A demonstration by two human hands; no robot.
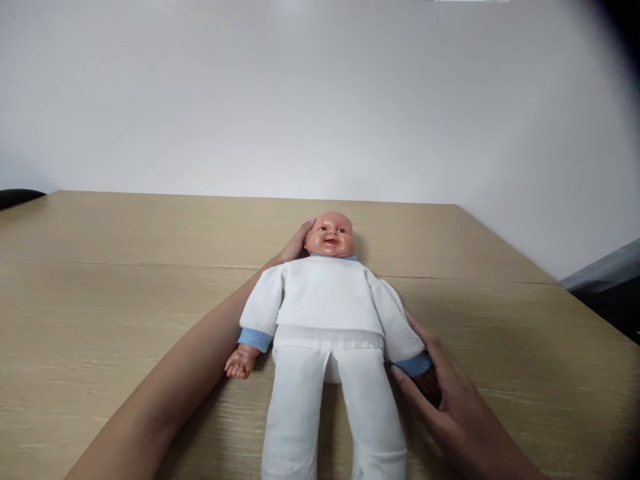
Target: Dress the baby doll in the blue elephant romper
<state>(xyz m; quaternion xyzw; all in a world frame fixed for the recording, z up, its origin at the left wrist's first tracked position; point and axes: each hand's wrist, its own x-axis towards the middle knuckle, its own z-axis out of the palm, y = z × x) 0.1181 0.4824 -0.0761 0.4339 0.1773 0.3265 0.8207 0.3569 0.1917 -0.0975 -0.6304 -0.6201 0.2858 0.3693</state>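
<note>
- Here's the doll (327, 293), flat on its back in the middle of the table (125, 300), head (330, 230) towards the far edge, legs pointing back at the person and running out of view at the bottom
- Left hand (299, 241) right up at the head, cupped against its side, fingertips partly hidden, so no telling how firm that hold is
- And that left forearm stretches the whole way alongside the doll, just beside the nearer sleeve
- Over to the right hand (445, 390), down at the other sleeve (397, 323), thumb and fingers apart with the blue cuff (415, 365) between them; whether they press on it, can't tell
- White top (327, 293), white trousers (295, 413), blue at the collar and both cuffs
- A seam (220, 267) crosses the table, passing behind the doll's shoulders
- Pale wall (300, 100) beyond, something dark (20, 198) peeking in at the far left
</note>
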